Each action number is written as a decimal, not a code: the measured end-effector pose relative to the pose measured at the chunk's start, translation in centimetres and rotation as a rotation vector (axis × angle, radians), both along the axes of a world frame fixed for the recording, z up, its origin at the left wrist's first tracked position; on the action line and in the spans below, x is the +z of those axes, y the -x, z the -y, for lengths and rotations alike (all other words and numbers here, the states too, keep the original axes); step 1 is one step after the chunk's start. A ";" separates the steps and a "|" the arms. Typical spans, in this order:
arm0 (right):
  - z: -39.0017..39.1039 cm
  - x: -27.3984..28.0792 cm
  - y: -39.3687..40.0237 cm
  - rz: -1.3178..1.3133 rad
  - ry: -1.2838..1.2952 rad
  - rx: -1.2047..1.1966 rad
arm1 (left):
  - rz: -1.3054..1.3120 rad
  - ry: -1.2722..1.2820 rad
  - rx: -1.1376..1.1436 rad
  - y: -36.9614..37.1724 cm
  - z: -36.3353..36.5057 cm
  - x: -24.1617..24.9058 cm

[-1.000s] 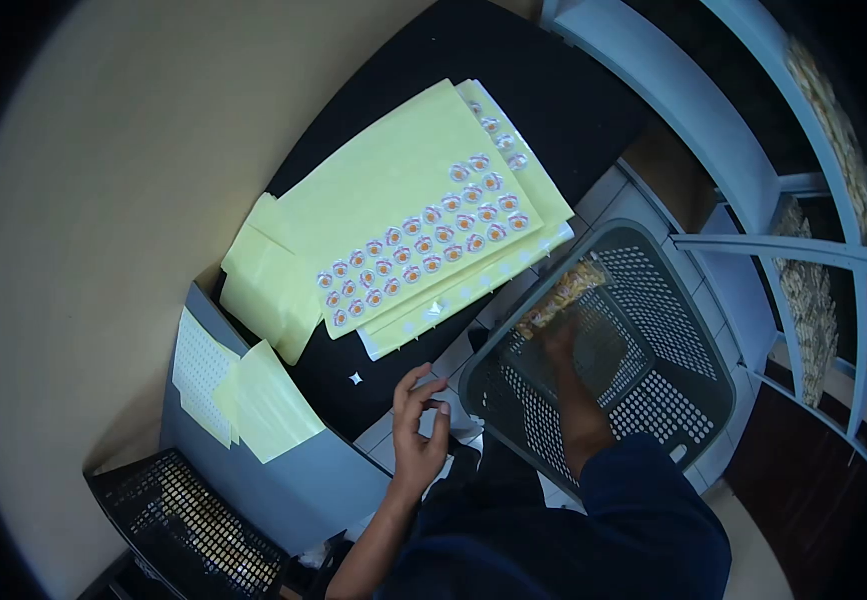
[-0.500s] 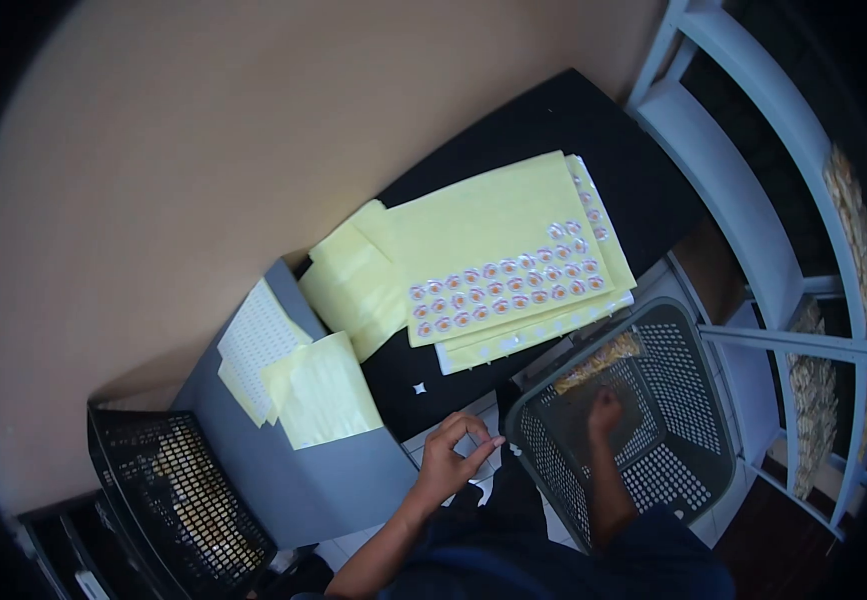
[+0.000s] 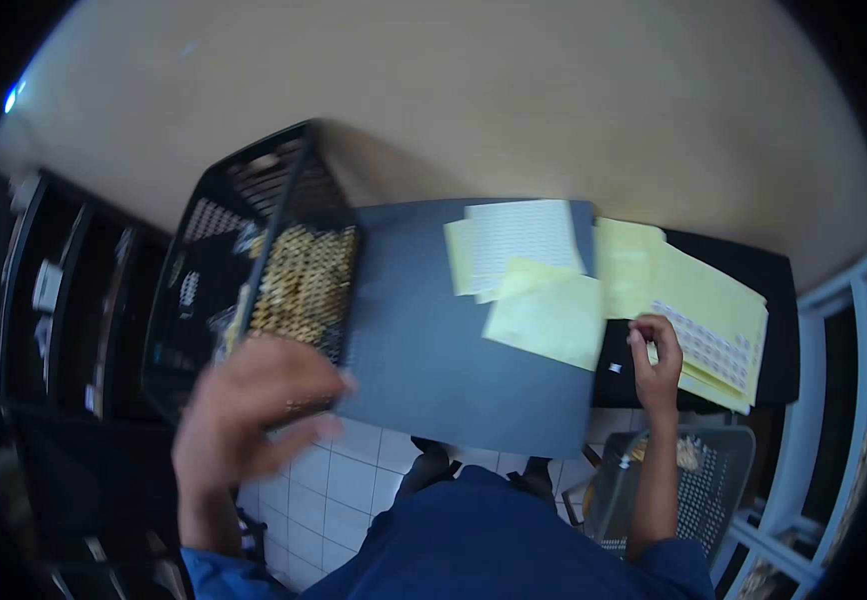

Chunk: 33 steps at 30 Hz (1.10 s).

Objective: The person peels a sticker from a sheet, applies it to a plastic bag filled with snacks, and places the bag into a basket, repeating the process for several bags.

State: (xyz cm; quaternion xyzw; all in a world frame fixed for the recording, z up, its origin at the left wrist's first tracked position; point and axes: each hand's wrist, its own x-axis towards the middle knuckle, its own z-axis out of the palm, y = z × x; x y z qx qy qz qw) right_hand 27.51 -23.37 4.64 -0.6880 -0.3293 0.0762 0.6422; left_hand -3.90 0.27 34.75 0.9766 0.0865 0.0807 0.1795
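Left hand out front on the left, large in view and motion-blurred, fingers curled, thumb reaching inward under them (fingertip detail too smeared to read). Left forearm mostly out of sight, short bit of wrist above blue sleeve. Right arm bent, forearm near vertical, right hand raised, fingers arched over toward thumb, small gap between.

- On my feed, a beige wall beyond the left hand
- Dark shelving to its left
- Pale floor tiles to its right
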 end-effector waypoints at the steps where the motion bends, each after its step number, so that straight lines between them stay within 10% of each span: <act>1: -3.4 3.4 1.6 0.094 0.022 0.082 | 0.066 -0.109 0.051 2.0 -2.5 1.3; 7: -20.3 16.0 13.6 0.488 -0.050 0.483 | 0.002 -0.176 0.113 12.6 -16.8 3.9; 17: -44.0 26.0 31.4 0.699 0.493 0.757 | -0.495 -0.115 -0.119 15.6 -40.6 -11.6; 21: -47.2 24.8 31.5 0.664 0.842 0.652 | -0.658 -0.362 -0.285 9.7 -41.2 -17.6; 33: -40.7 25.4 32.6 0.524 0.632 0.442 | -0.312 -0.116 0.058 3.3 -36.8 -29.0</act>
